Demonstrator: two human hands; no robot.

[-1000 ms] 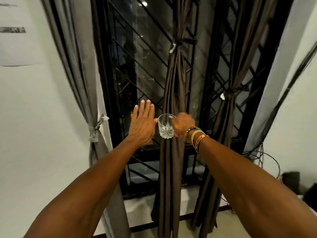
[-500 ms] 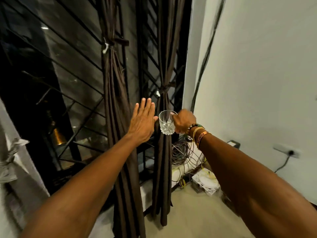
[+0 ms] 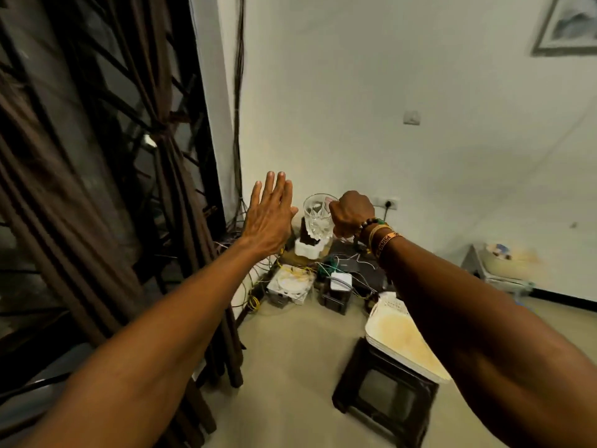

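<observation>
The glass [image 3: 318, 216] has kept its place between my two hands since the earlier frames. Everything behind it has swung, though: the window bars and tied curtains [image 3: 80, 221] that filled the view have slid off to the left, and a bare wall corner now sits behind it. The glass is in mid-air at arm's length, upright with its rim up, and looks empty. I judge it is being carried level rather than set down anywhere. My right hand [image 3: 352, 213] holds it from the right side with its back toward the camera. Its fingers are clenched round the cut wall of the glass, though the tips are hidden behind it, and the bracelets [image 3: 379, 234] sit just below on the wrist. My left hand [image 3: 269, 218] stands just beside the glass on its left, palm toward it, fingers [image 3: 274, 189] straight, together and released, grasping nothing. I read it as a guard ready to steady the glass, and a thin gap seems to remain at the thumb. Both forearms reach forward, nearly straight. Below lie a tangle of cables and boxes [image 3: 290, 286] on the floor [image 3: 290, 350], and nearer, a dark stool [image 3: 384, 392] bearing a pale tray [image 3: 400, 344].
</observation>
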